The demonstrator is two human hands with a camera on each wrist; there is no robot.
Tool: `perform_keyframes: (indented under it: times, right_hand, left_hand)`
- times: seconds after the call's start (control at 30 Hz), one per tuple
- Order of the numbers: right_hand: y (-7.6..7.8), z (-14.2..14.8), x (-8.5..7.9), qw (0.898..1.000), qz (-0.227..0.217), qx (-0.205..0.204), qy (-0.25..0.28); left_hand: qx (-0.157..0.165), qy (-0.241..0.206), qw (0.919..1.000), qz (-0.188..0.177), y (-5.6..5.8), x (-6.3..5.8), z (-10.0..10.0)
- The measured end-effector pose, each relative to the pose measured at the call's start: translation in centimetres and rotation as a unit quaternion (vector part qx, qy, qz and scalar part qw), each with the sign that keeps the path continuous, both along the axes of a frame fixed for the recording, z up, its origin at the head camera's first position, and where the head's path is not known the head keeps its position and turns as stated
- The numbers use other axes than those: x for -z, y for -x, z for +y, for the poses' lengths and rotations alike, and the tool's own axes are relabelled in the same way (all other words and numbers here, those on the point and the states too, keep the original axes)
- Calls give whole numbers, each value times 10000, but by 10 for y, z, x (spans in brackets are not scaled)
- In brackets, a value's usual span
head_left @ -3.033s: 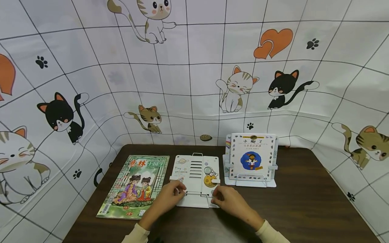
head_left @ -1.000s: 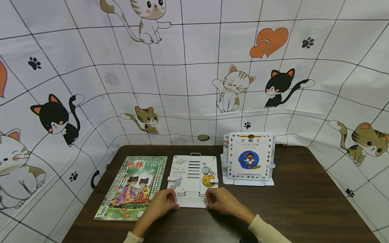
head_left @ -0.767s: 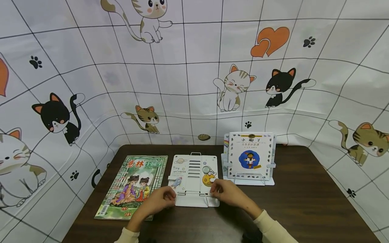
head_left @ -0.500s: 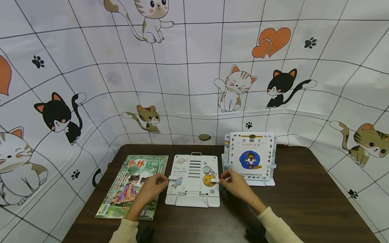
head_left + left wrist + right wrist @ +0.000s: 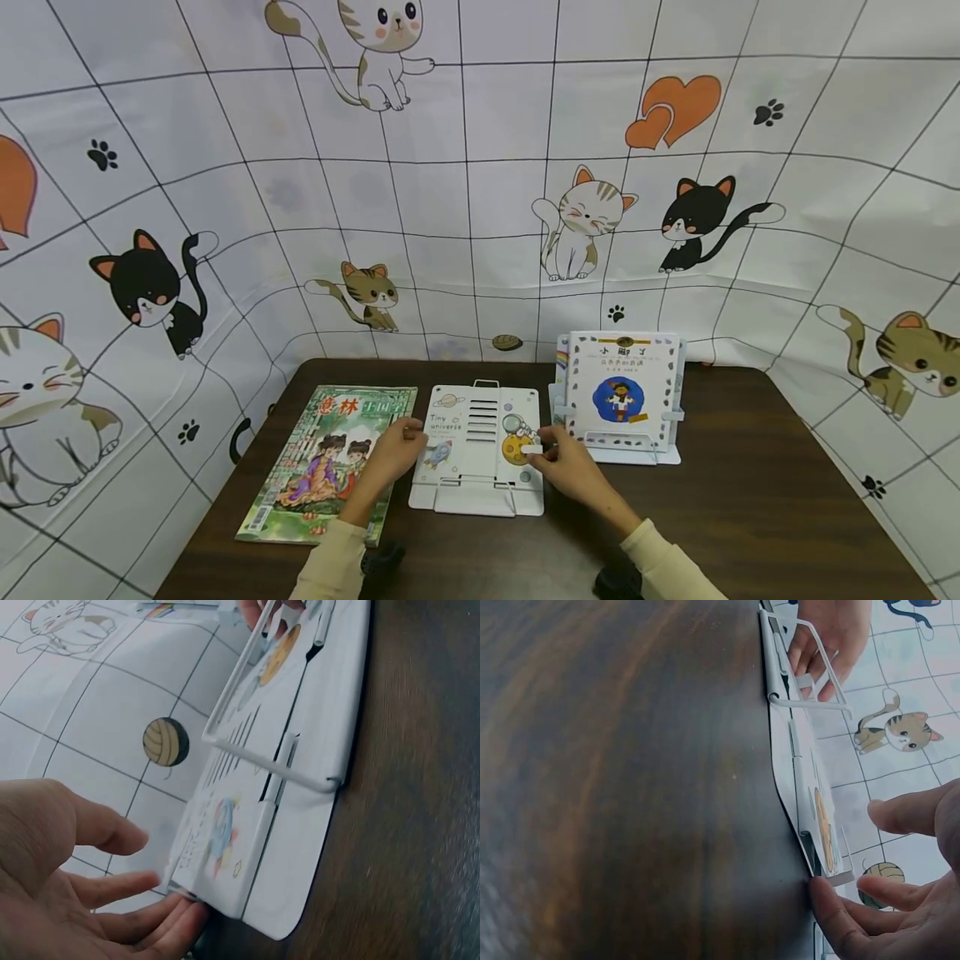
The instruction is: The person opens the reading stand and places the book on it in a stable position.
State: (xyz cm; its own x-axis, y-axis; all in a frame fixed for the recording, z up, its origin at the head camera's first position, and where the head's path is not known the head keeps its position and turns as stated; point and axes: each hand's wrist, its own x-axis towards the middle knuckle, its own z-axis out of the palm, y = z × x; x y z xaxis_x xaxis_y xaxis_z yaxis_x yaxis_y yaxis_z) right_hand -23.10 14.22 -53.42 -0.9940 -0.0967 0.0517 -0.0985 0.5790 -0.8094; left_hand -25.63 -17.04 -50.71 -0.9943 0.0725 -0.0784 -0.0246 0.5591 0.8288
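Note:
A white book stand [image 5: 480, 454] printed "Tiny universe" lies nearly flat on the table, with a wire page holder [image 5: 262, 761] across its lower part. My left hand [image 5: 401, 450] is at the stand's left edge, over the left side clip in the head view. Its lower fingertips [image 5: 180, 922] touch that edge, while the thumb stays apart. At the right edge my right hand [image 5: 566, 462] is beside the right side clip [image 5: 532, 449]. One fingertip [image 5: 823, 889] touches the edge near the clip; the thumb is spread away.
A green illustrated magazine [image 5: 322, 467] lies to the left, partly under my left forearm. Behind right, a second stand [image 5: 622, 454] holds up a white picture book [image 5: 622, 358]. The dark wooden table [image 5: 750, 508] meets a cat-print backdrop [image 5: 480, 192].
Both hands have moved from the stand's lower front up to its side edges by the clips. Over the last half second they shift only slightly. The stand stays in place.

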Motion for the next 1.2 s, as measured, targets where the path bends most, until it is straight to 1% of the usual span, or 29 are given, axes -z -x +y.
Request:
perform_keyframes:
  times: [0.2,0.37,0.47,0.6,0.67,0.77,0.9,1.03,1.2]
  right_hand:
    - [-4,-1,-4,9999,42,49,117]
    - [-5,-3,-6,9996,58,148,213]
    - [-5,-4,-7,9995,151,186,212]
    - [-4,-4,-12,9987,353,226,305]
    - [-4,-5,-14,9979,412,289,399]
    - [-4,-6,-16,9964,591,377,473]
    - [-4,-7,-16,9937,838,480,567]
    - [-1,-8,-17,9918,945,483,713]
    - [3,-10,-22,9916,1052,422,623]
  left_hand:
    - [-220,-129,9997,-13,4,6,6]
    - [-295,-267,9992,0,3,8,7]
    - [-367,-336,9988,-1,3,9,6]
    - [-582,-432,9973,154,7,11,6]
    - [-687,-547,9958,248,9,12,6]
    - [-752,-788,9935,330,10,12,5]
    - [-696,-1128,9903,421,9,12,3]
    - [-639,-1343,9876,512,8,12,2]
    - [-670,-1301,9870,671,8,9,2]
